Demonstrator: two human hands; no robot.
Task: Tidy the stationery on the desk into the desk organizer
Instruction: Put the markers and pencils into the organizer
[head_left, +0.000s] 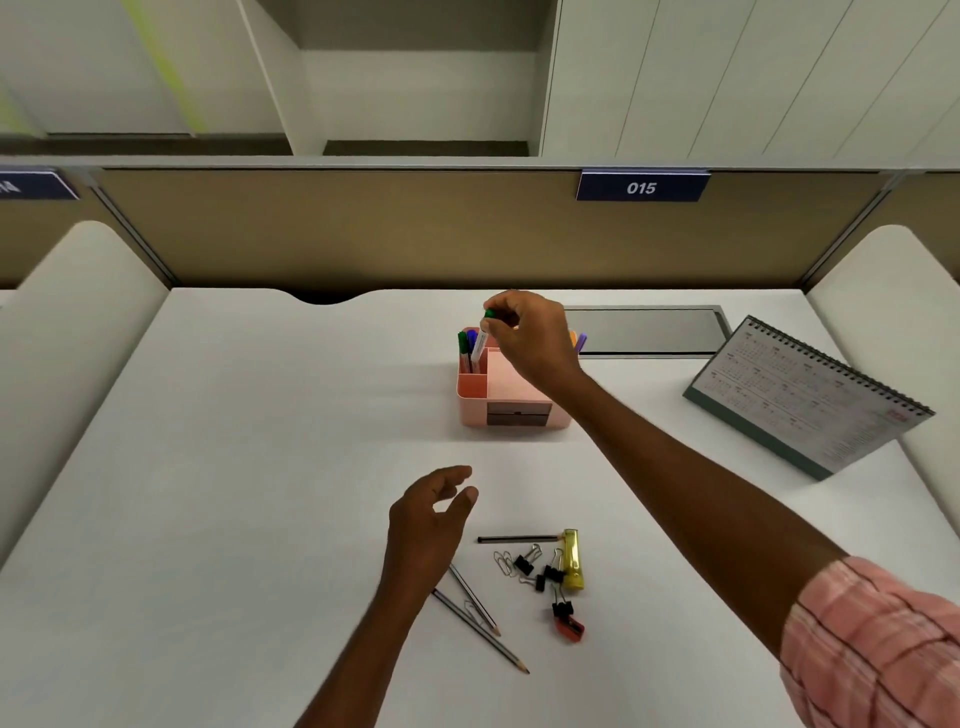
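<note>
A pink desk organizer (475, 388) stands mid-desk with a green and a blue pen upright in its back-left slot. My right hand (530, 332) pinches the green cap end of a white marker (480, 340) whose lower end is inside that slot. My left hand (428, 514) hovers above the desk nearer me, fingers loosely spread, holding nothing. Loose on the desk lie two pencils (480, 621), a black pencil (517, 539), a gold stapler (571, 560), paper clips (503, 563), black binder clips (535, 566) and a red sharpener (571, 627).
A spiral desk calendar (810, 397) stands at the right. A grey cable hatch (644, 330) is set into the desk behind the organizer. A tan partition with a "015" label (641, 187) closes off the back. White side panels flank the desk.
</note>
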